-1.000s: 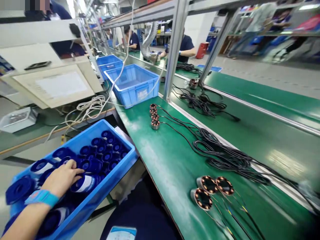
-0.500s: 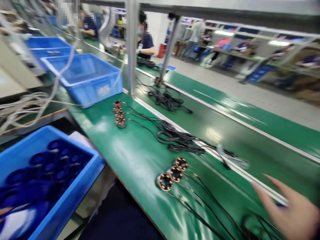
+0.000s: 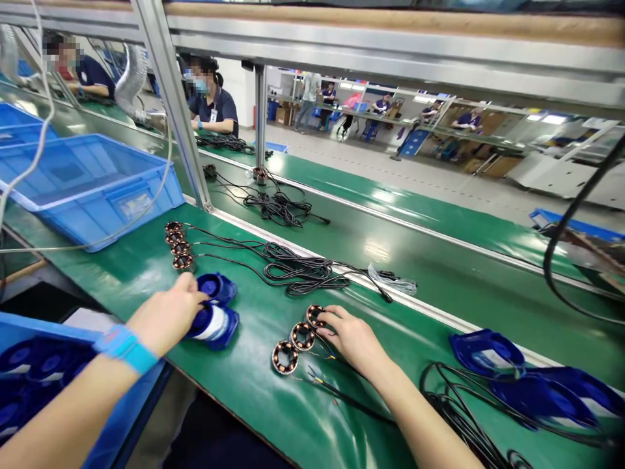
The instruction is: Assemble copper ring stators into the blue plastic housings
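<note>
My left hand, with a bright blue wristband, is closed at the edge of two dark blue plastic housings on the green bench. The nearer housing carries a white label. Thumb and fingers of my right hand pinch the rim of a ring-shaped motor stator with copper windings, the farthest in a slanting row of three. Black cables with thin coloured wire ends run from this row, partly under my right forearm. Beyond my left hand stand several more stators, their black cables coiled to the right.
A blue bin of blue housings stands at lower left, below the bench edge. An open blue crate sits farther back. At right lie more blue housings and coiled black cable. A metal post rises behind. Co-workers sit beyond.
My left hand has come from the bin onto the bench with blue housings. My right hand has moved left to the row of stators. The view has turned right.
</note>
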